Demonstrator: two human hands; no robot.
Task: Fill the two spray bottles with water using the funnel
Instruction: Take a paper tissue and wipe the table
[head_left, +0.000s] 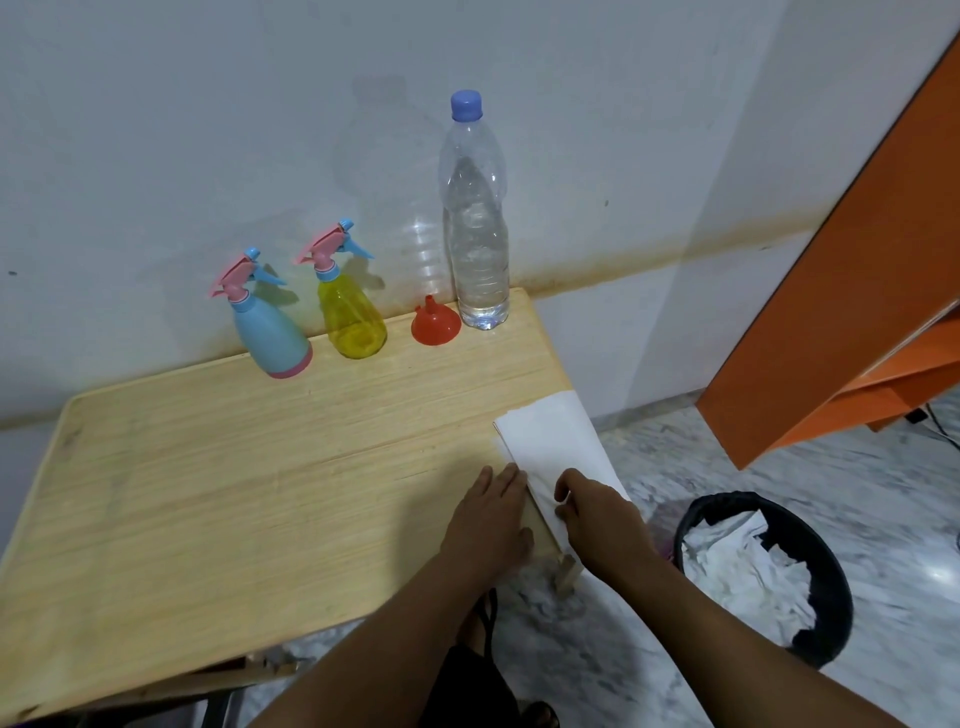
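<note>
Not yet filling: left hand (488, 514) flat on desk (208, 467), right hand (597, 519) pinching white paper (550, 441) at near right edge. Spray bottles (270, 322), funnel (435, 322), water bottle (475, 218) untouched, far side. Next: uncapping sprayers.

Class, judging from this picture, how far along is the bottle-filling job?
Done: nothing; blue spray bottle and yellow spray bottle keep their spray heads on, and the funnel lies mouth-down. In hand: left hand and right hand handle a white paper. Left: uncapping the water bottle, all filling.
</note>
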